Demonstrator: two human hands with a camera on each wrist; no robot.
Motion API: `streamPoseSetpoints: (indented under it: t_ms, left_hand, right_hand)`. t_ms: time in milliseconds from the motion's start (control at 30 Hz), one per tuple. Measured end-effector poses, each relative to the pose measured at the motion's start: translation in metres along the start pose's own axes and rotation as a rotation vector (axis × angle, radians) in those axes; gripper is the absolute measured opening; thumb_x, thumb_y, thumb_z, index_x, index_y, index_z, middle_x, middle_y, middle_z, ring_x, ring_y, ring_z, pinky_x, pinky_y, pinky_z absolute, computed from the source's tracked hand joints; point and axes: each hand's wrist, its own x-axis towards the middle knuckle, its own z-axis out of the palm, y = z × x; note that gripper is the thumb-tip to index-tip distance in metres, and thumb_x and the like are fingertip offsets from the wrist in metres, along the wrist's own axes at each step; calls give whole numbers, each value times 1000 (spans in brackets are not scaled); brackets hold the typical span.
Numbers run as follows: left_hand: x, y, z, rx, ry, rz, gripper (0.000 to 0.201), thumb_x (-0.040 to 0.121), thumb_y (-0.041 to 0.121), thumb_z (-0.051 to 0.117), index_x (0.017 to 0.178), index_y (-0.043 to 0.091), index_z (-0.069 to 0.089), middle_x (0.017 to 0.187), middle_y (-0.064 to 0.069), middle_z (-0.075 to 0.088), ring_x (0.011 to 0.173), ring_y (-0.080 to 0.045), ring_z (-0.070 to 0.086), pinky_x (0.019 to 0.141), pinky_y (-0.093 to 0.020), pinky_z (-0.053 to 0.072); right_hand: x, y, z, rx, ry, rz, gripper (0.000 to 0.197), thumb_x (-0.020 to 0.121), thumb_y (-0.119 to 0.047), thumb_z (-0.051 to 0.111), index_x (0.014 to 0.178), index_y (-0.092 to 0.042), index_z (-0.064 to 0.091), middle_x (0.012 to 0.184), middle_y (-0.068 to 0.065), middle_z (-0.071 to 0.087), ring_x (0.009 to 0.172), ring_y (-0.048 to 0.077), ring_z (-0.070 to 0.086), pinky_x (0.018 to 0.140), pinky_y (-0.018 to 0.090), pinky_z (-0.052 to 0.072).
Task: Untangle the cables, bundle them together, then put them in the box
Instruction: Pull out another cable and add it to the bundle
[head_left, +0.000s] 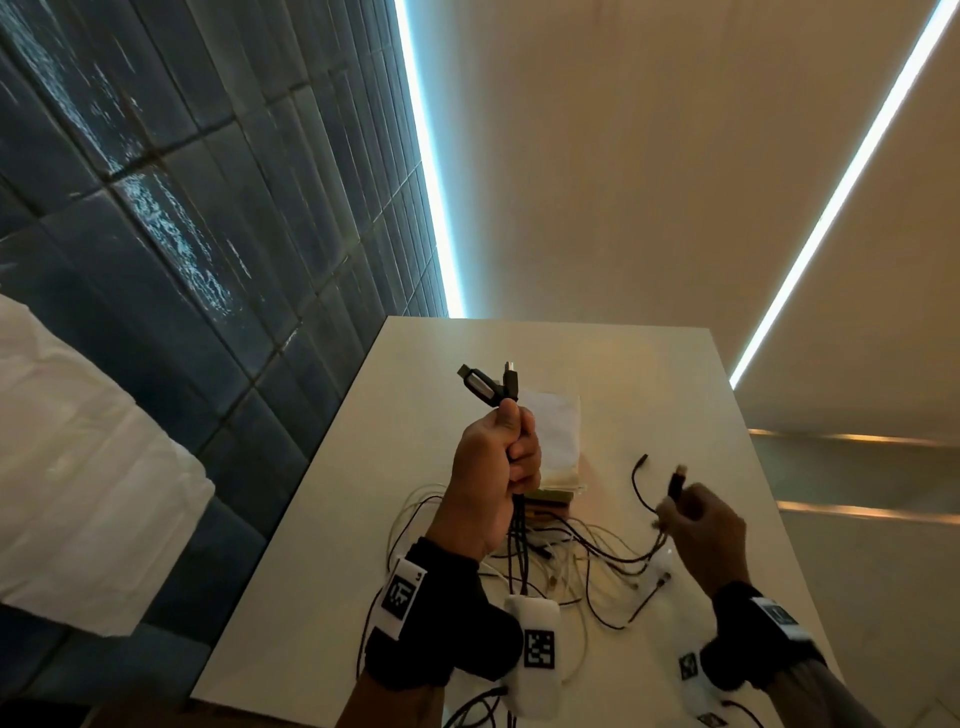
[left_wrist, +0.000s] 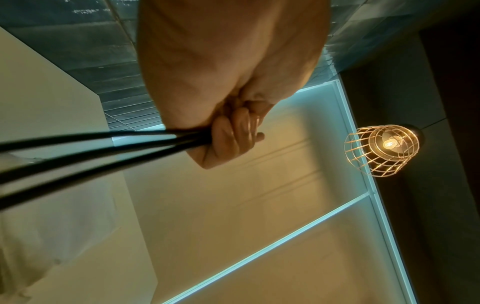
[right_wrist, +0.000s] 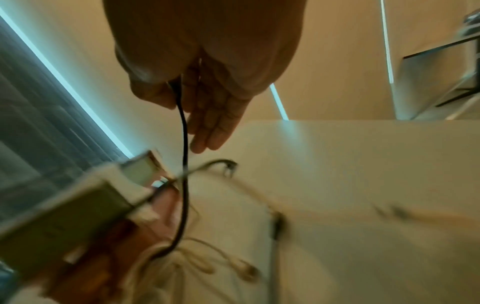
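My left hand (head_left: 511, 452) is raised in a fist over the white table (head_left: 649, 374) and grips several black cables (head_left: 517, 530), whose plugs (head_left: 491, 387) stick up above the fist. In the left wrist view those black cables (left_wrist: 103, 148) run out from the curled fingers (left_wrist: 233, 139). My right hand (head_left: 685, 512) pinches another black cable (right_wrist: 185, 144) near its plug end (head_left: 677, 480), the other fingers (right_wrist: 213, 131) loosely extended. A tangle of black and white cables (head_left: 582, 566) lies on the table between my wrists. The box (head_left: 553, 447) sits behind my left hand.
A blue tiled wall (head_left: 182, 234) runs along the table's left side, and a white cloth (head_left: 67, 467) lies at far left. The table's far edge (head_left: 545, 321) is beyond the box. A caged lamp (left_wrist: 381, 150) hangs overhead.
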Motion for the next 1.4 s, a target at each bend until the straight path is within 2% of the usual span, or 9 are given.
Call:
streamPoseSetpoints:
  t_ms: [167,300,400,467,600,767,933,1100,1400]
  left_hand:
    - [2,-17,7,161,98,-3,33,105,25,33,95,6,58,54,8,29,44,-6,22,43,-22,17]
    - [3,-25,9,377,141,-14,30,102,29,43,111,6,59,56,6,39,42,-4,38,41,-20,37]
    - [2,-26,9,461,165,15,32,99,33,50,119,10,61,90,-5,66,81,-19,67,74,-42,59]
    - [-1,-21,4,485,219,80,28,97,29,53,117,11,63,86,-2,65,81,-20,65,76,-45,57]
    - [-4,-8,-7,328,273,182,21,99,24,51,102,7,63,50,12,36,46,-6,30,44,-22,30]
    - [-8,-10,-5,460,245,195,41,101,41,38,77,16,60,53,5,38,50,-12,37,52,-27,34]
    - [-10,-7,-7,295,225,197,44,102,39,34,70,14,50,64,-1,53,71,-22,55,75,-37,49]
    - [-16,-4,-9,149,252,212,40,104,33,33,70,13,41,52,2,29,48,-13,30,56,-30,35]
    - [-23,13,-20,41,266,305,40,104,30,35,69,13,42,53,3,23,48,-12,16,50,-33,12]
  right_hand:
    - [-1,-82,6,463,-98,-123,14,92,-7,62,81,-3,54,65,15,62,53,29,64,60,50,59]
    - [-31,-135,15,636,-284,-186,17,93,-13,60,89,3,56,68,15,56,53,28,52,51,41,52]
    - [-48,-154,24,682,-351,-210,22,93,-20,59,89,2,59,70,15,58,55,25,50,46,32,48]
    - [-53,-154,26,706,-396,-197,25,93,-19,59,88,5,59,67,13,57,53,24,48,46,32,45]
    - [-63,-139,26,694,-521,-185,25,94,-15,58,86,10,59,57,3,55,47,18,45,46,29,40]
    - [-70,-154,28,718,-561,-232,19,97,2,49,87,15,60,56,-6,61,49,0,55,49,11,44]
    - [-65,-150,34,698,-607,-256,24,98,-9,50,93,12,62,75,21,58,68,24,58,69,29,56]
    - [-59,-137,46,577,-666,-317,29,97,0,50,69,-7,55,62,-12,48,60,2,43,62,12,40]
    - [-41,-78,78,289,-552,-324,34,94,-9,59,62,-18,51,55,-15,49,57,0,40,58,21,34]
